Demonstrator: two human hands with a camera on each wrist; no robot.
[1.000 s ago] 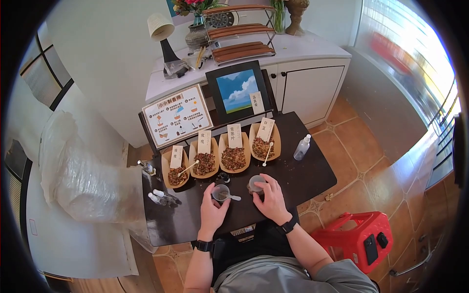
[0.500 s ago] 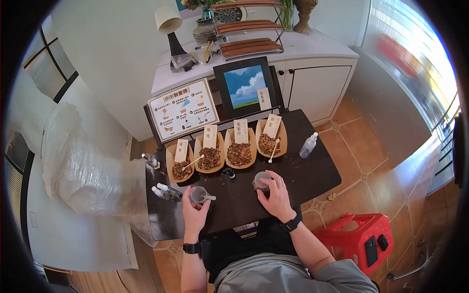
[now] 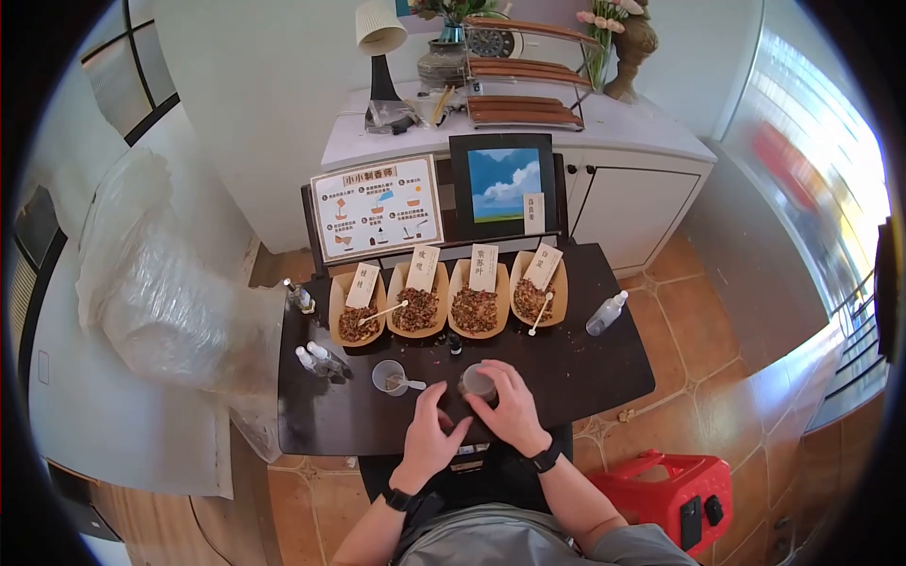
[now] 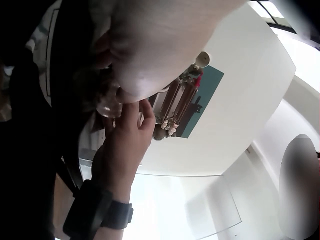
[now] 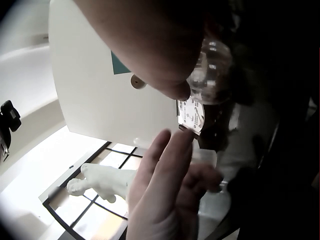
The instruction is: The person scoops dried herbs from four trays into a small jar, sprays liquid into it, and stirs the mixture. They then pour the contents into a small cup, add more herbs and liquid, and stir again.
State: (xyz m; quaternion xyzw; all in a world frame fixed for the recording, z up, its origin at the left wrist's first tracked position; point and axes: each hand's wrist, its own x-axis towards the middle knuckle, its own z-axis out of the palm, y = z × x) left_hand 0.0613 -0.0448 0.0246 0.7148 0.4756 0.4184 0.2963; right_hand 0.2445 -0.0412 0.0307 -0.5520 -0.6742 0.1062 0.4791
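Note:
My right hand [image 3: 511, 411] grips a small clear plastic cup [image 3: 478, 381] over the front of the dark table [image 3: 557, 401]. Something brownish shows inside it. Just to its left is my left hand [image 3: 432, 441], fingers spread apart and holding nothing. In the right wrist view the left hand [image 5: 167, 192] reaches toward the held cup [image 5: 212, 70] with its fingers extended. A second clear cup [image 3: 385, 374] stands on the table beyond the left hand. Its white spoon [image 3: 412, 384] leans out over the rim to the right.
Several paper trays [image 3: 344, 330] of dried herbs with label cards line the table's middle. A tiny dark bottle [image 3: 455, 344] stands before them. Spray bottles [image 3: 319, 360] are at the left, another spray bottle [image 3: 607, 313] at the right. A red stool [image 3: 661, 495] is beside the table.
My left hand has let go of the cup with the spoon, leaving it standing on the table, and has moved right toward the other cup. The right hand still holds its cup.

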